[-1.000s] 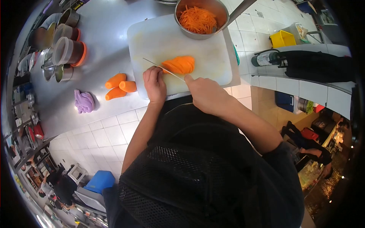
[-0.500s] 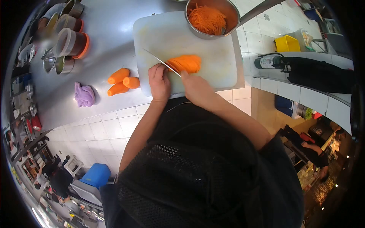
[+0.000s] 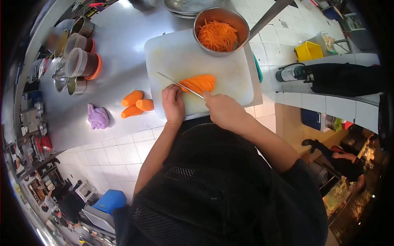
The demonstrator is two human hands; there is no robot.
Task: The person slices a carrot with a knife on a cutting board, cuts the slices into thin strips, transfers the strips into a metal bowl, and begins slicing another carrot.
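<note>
On the white cutting board (image 3: 164, 53) lies a fanned pile of sliced carrot (image 3: 201, 83). My right hand (image 3: 225, 110) is closed round the handle of a knife (image 3: 178, 84), whose blade points up and left across the pile's left end. My left hand (image 3: 173, 106) has its fingers curled and pressed together at that same end, close to the blade; the carrot under the fingertips is mostly hidden. A steel saucepan (image 3: 201, 48) holding carrot shreds (image 3: 217, 36) sits on the board's far right corner.
Left of the board are three peeled carrots (image 3: 132, 98) and a purple cloth (image 3: 97, 117) on the steel table (image 3: 119, 53). Tubs of dark sauce (image 3: 82, 62) and small metal pots stand farther left. Steel bowls (image 3: 180, 6) are at the back. Other people (image 3: 340, 160) are in the distance.
The whole view has shifted, so the board and pan appear lower and more of the back bowls shows. Both hands and the knife keep nearly the same place at the carrot.
</note>
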